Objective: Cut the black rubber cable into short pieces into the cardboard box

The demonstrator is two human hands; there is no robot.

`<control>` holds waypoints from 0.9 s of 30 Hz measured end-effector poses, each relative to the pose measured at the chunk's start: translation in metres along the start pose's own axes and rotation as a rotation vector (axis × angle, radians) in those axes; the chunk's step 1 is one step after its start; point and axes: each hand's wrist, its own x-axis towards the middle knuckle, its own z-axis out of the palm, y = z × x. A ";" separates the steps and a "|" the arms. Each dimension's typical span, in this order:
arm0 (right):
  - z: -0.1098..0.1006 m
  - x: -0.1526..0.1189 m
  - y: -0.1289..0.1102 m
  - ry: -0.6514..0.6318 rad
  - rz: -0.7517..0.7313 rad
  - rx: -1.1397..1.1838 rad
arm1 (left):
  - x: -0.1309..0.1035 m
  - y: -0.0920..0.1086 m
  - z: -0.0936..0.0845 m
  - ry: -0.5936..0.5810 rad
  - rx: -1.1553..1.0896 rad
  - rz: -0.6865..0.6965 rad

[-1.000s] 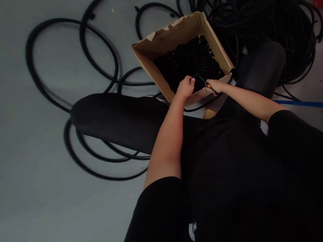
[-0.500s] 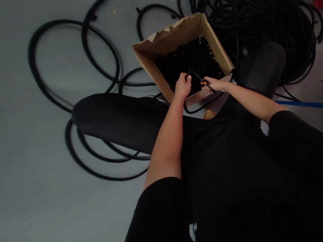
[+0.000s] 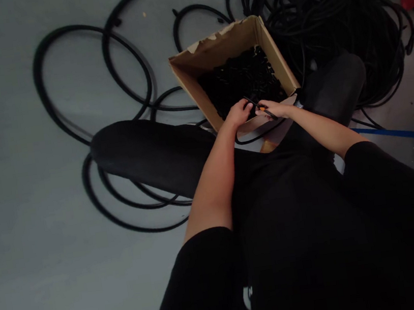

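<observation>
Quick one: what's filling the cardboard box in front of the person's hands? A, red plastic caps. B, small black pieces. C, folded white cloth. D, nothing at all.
B: the cardboard box holds a heap of small black pieces, and both the left hand and right hand sit at its near edge.

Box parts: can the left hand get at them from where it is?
Probably yes: the left hand sits at the near rim of the open box, with no lid over the black parts.
</observation>
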 end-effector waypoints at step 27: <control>0.003 -0.002 -0.004 0.164 -0.081 -0.232 | -0.002 0.008 -0.001 -0.005 0.082 0.068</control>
